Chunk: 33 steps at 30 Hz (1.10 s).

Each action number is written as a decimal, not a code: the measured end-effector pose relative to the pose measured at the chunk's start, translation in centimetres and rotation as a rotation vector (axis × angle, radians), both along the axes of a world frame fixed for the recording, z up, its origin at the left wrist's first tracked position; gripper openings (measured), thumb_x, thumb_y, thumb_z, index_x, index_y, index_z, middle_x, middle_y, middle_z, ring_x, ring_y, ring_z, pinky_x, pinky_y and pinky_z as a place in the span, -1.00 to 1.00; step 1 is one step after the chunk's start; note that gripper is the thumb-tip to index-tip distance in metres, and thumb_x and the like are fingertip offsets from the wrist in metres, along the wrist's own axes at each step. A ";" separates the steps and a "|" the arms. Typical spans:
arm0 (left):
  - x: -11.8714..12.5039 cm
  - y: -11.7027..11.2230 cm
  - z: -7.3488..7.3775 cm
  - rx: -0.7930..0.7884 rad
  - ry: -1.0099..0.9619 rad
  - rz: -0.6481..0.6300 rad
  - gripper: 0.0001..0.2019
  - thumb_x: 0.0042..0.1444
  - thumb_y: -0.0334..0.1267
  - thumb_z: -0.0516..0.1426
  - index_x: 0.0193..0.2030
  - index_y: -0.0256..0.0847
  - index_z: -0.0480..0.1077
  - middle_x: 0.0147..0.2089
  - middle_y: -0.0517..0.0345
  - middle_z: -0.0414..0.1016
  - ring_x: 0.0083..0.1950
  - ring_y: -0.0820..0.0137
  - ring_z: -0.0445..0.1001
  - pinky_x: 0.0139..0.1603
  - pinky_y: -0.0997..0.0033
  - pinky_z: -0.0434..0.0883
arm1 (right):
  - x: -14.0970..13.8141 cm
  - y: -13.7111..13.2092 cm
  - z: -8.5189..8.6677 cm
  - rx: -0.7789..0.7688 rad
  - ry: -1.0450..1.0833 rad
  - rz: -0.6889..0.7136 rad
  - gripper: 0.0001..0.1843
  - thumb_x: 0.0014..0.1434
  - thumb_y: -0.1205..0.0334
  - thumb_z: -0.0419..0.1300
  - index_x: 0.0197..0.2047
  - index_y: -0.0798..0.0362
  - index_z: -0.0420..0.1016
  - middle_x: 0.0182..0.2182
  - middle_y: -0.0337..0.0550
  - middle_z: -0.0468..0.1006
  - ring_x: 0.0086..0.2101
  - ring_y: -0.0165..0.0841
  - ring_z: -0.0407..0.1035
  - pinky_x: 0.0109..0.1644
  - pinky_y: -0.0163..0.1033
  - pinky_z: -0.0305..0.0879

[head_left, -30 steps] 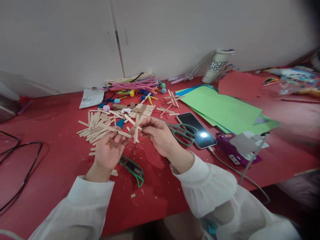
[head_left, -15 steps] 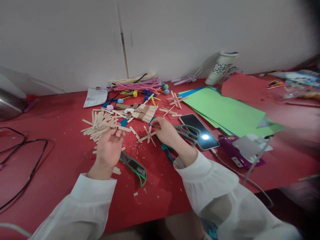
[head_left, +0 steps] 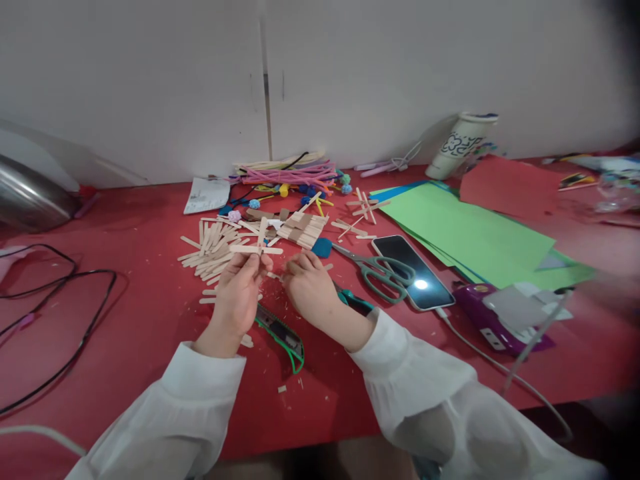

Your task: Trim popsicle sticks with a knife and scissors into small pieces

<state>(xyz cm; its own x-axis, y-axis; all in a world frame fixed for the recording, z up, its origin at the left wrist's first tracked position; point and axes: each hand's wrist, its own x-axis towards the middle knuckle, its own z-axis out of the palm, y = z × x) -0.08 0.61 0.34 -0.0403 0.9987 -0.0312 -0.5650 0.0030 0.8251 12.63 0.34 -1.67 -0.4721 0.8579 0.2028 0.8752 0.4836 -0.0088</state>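
My left hand (head_left: 235,303) pinches a cross of wooden craft sticks (head_left: 270,251), with one stick upright and one lying sideways. To its right, my right hand (head_left: 313,290) hovers low with its fingers curled together; whatever they hold is hidden. A stick end (head_left: 327,267) shows just beyond the right hand. Below and between the hands lies a green utility knife (head_left: 283,333). Behind the left hand spreads a pile of loose craft sticks (head_left: 213,250). A banded bundle of sticks (head_left: 303,230) lies behind the right hand. Grey-handled scissors (head_left: 387,277) rest beside it, their tips at a blue piece (head_left: 321,248).
A phone (head_left: 413,270) with a bright reflection lies right, near a purple power strip (head_left: 490,317). Green paper (head_left: 465,227), a tumbler (head_left: 460,143) and pipe cleaners (head_left: 290,175) are at the back. Black cable (head_left: 95,320) loops at left. Another assembled stick shape (head_left: 367,205) stands behind the phone.
My right hand has left the blue piece by the scissors and come closer to my left hand. The left hand still holds the stick cross. The whole view has shifted slightly.
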 end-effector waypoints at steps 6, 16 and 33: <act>0.0 0.1 0.0 -0.014 0.005 0.023 -0.94 -0.05 -0.44 0.18 -0.49 -0.26 0.40 -0.52 0.24 0.44 -0.44 0.55 0.39 -0.28 0.51 0.36 | -0.2 -0.4 0.4 -0.030 0.002 0.006 -0.77 0.15 0.39 0.05 -0.28 0.19 0.54 -0.31 0.07 0.53 -0.20 -0.13 0.32 -0.05 -0.06 0.12; -0.8 0.4 0.6 -0.106 -0.159 -0.046 -0.90 -0.01 -0.46 0.11 -0.50 -0.27 0.30 -0.54 0.30 0.32 -0.54 0.62 0.30 -0.35 0.55 0.40 | -0.2 -0.1 0.9 -0.041 0.156 -0.202 -0.77 0.21 0.37 -0.04 -0.20 0.19 0.43 -0.33 0.03 0.56 -0.26 -0.19 0.42 -0.11 -0.14 0.18; -0.5 0.5 -0.4 0.025 0.110 0.054 -0.87 -0.12 -0.37 0.23 -0.35 -0.23 0.43 -0.39 0.19 0.55 -0.55 0.62 0.36 -0.45 0.57 0.43 | 1.7 -1.2 2.2 0.139 1.144 -0.093 -0.92 0.13 0.32 0.05 -0.26 0.03 0.31 -0.38 -0.16 0.47 -0.35 -0.39 0.38 -0.31 -0.28 0.29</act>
